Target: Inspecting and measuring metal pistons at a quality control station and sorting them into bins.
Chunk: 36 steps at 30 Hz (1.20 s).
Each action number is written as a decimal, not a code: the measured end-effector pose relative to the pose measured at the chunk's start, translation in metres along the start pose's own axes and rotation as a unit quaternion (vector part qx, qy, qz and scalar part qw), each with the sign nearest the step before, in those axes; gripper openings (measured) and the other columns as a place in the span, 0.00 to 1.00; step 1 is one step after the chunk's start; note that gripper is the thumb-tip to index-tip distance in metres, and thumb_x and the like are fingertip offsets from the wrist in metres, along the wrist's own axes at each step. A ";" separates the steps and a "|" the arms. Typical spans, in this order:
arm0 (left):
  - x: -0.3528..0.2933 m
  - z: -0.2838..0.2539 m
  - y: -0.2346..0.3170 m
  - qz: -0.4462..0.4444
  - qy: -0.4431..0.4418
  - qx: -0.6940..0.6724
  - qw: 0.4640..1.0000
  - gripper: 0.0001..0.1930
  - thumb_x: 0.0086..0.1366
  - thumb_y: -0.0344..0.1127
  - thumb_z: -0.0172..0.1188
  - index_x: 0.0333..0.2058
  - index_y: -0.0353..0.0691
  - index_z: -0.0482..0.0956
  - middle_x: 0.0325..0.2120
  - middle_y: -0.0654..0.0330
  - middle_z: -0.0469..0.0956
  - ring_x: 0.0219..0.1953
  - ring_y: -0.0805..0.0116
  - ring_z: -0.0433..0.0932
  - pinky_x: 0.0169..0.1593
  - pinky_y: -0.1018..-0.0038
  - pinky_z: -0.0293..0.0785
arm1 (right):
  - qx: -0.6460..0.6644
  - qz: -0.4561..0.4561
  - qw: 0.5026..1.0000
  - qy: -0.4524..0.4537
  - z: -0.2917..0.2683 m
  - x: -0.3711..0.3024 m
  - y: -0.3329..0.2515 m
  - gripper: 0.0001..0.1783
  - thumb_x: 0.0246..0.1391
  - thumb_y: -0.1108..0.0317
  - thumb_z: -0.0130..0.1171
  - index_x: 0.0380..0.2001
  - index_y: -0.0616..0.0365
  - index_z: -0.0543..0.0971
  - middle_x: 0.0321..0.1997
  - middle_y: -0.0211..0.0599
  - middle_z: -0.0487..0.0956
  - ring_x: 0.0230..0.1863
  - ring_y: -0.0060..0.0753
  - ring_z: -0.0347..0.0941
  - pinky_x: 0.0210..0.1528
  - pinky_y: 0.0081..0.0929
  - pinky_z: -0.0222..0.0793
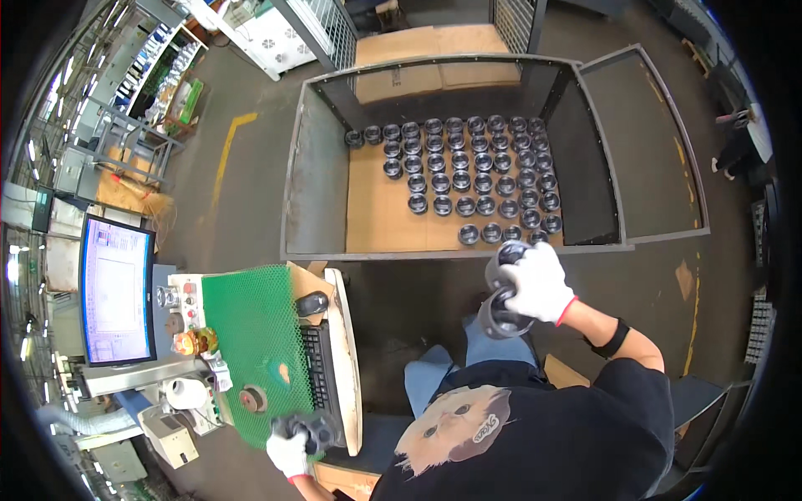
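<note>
My right hand [539, 284], in a white glove, is closed around two dark, hollow, round metal parts [504, 316] near the front edge of a large metal bin [451, 256]. In the bin, many similar dark round parts [459, 160] stand in rows on a brown cardboard sheet [376, 213], mostly toward the right and back. At lower left, my gloved left hand [288, 453] grips dark metal parts [317, 430], slightly blurred, at the near corner of the green mesh mat [251, 334]. Their exact number cannot be made out.
On the workbench at left are a keyboard [317, 367], a mouse [312, 304], a brown ring [252, 399], and a monitor [119, 292]. An open frame gate [681, 142] juts from the bin's right side. Behind the bin stands a mesh cage [334, 33].
</note>
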<state>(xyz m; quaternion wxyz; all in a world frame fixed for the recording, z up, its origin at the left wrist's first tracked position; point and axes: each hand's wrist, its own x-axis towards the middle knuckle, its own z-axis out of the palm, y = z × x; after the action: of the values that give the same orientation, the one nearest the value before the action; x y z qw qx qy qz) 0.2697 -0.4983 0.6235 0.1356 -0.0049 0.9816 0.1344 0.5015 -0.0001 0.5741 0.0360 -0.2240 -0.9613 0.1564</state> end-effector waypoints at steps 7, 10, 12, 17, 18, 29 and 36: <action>0.042 0.010 0.172 0.319 0.129 0.044 0.938 0.28 0.40 0.40 0.68 0.42 0.32 0.81 0.39 0.50 0.79 0.50 0.44 0.75 0.66 0.52 0.62 | -0.001 0.110 0.992 0.058 -0.047 0.012 0.085 0.15 0.29 0.55 0.63 0.23 0.50 0.84 0.22 0.41 0.79 0.29 0.45 0.74 0.39 0.38 0.63; 0.075 0.016 0.253 0.465 0.120 0.139 0.866 0.28 0.38 0.40 0.68 0.42 0.34 0.82 0.34 0.50 0.77 0.50 0.41 0.73 0.65 0.49 0.63 | -0.048 0.144 0.987 0.042 -0.048 0.034 0.103 0.17 0.29 0.56 0.65 0.25 0.52 0.84 0.24 0.44 0.78 0.32 0.44 0.74 0.40 0.36 0.62; 0.103 0.028 0.304 0.538 0.120 0.145 0.822 0.28 0.38 0.40 0.68 0.42 0.35 0.83 0.31 0.52 0.77 0.44 0.45 0.76 0.65 0.49 0.63 | -0.072 0.150 0.985 0.045 -0.041 0.059 0.110 0.17 0.29 0.56 0.65 0.27 0.51 0.84 0.23 0.43 0.79 0.32 0.43 0.74 0.41 0.36 0.62; 0.181 0.069 0.402 0.603 0.053 0.138 0.784 0.25 0.40 0.42 0.67 0.41 0.39 0.84 0.24 0.53 0.78 0.32 0.52 0.78 0.65 0.51 0.60 | -0.074 0.130 0.987 0.055 -0.024 0.135 0.117 0.16 0.31 0.58 0.65 0.28 0.51 0.83 0.24 0.43 0.79 0.33 0.44 0.76 0.42 0.37 0.64; 0.200 0.084 0.417 0.600 0.026 0.152 0.785 0.22 0.39 0.41 0.67 0.36 0.39 0.84 0.24 0.53 0.78 0.32 0.51 0.78 0.64 0.51 0.62 | -0.078 0.128 0.988 0.041 -0.014 0.157 0.113 0.16 0.31 0.58 0.65 0.28 0.51 0.83 0.24 0.43 0.79 0.33 0.45 0.77 0.42 0.38 0.64; 0.376 0.317 0.460 0.664 -0.144 0.290 0.675 0.18 0.47 0.39 0.66 0.39 0.43 0.82 0.23 0.57 0.80 0.34 0.61 0.80 0.69 0.50 0.52 | 0.018 0.240 0.968 -0.069 0.233 0.290 0.095 0.17 0.34 0.58 0.64 0.30 0.52 0.83 0.27 0.45 0.80 0.35 0.47 0.76 0.44 0.43 0.63; 0.436 0.441 0.414 0.623 -0.198 0.321 0.685 0.23 0.45 0.40 0.70 0.43 0.42 0.82 0.28 0.57 0.83 0.39 0.62 0.80 0.70 0.50 0.50 | 0.026 0.380 0.905 -0.192 0.416 0.306 0.077 0.18 0.41 0.53 0.64 0.35 0.49 0.84 0.27 0.41 0.82 0.33 0.43 0.78 0.45 0.41 0.63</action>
<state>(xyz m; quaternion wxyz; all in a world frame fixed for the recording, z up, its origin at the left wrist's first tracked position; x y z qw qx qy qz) -0.0527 0.0297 0.2068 0.2053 0.6781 0.6922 -0.1375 0.2012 0.0822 0.1551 -0.2056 -0.5366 -0.7874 0.2232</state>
